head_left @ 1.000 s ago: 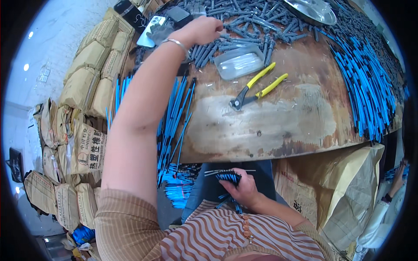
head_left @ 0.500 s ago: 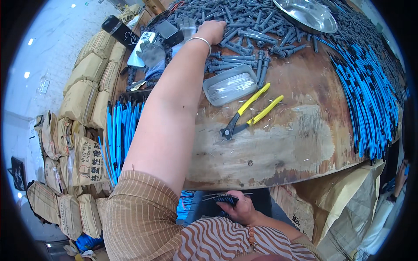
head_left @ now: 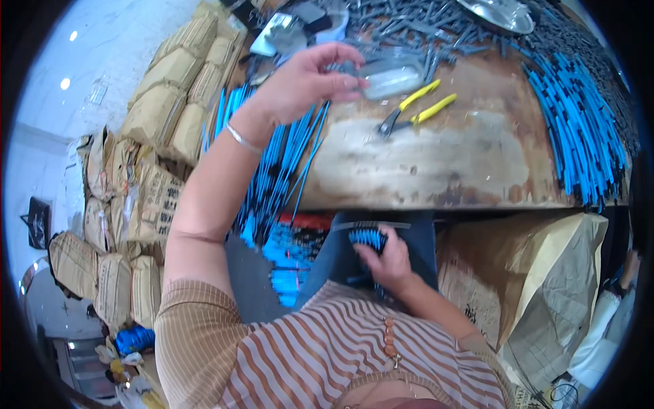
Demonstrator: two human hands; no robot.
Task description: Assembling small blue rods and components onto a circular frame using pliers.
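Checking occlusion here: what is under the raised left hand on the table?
Under the left hand lie blue rods over the table edge, and a clear plastic container by its fingertips. Whatever the palm covers is hidden.

Worn, stained wooden tabletop (head_left: 436, 160), glossy yellow-handled metal pliers (head_left: 417, 112), brown paper sacks (head_left: 174, 75)

Bright, even daylight; soft shadows; fisheye bends edges (dark corners).

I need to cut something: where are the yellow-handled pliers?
In the head view, the yellow-handled pliers lie on the wooden table, just right of the left hand, below the clear plastic tub.
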